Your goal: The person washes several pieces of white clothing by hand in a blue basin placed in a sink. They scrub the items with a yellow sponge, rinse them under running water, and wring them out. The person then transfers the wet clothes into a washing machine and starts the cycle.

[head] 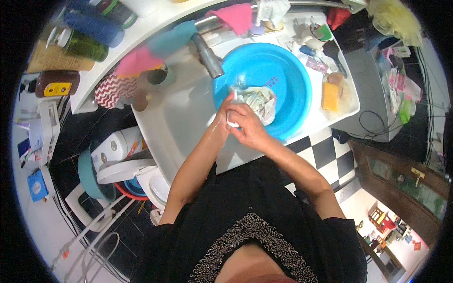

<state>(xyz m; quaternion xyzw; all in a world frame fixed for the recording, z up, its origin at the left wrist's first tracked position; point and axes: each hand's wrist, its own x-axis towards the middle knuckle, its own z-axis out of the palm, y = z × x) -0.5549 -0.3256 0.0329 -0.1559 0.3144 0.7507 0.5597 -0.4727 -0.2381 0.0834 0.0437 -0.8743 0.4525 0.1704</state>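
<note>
Over the near left rim of a round blue plastic basin (290,74), my left hand (223,111) and my right hand (249,123) press together around a wet white cloth (232,123). Only a small bunched part of it shows between my fingers. A crumpled pale cloth (262,100) spreads from beside my hands into the basin; whether both are one piece is hidden by my fingers. My wrists look wet. The basin rests partly over the white sink (180,116) and partly on its ledge. Just left of its far rim stands a metal faucet (208,56).
A yellow soap bar (330,97) lies on the right ledge, with a cup (316,40) behind. Pink cloth (235,17) hangs on a rail. Bottles, including a green pump bottle (86,46), crowd the left shelf. A toilet (155,182) is at lower left, a washing machine (361,78) at right.
</note>
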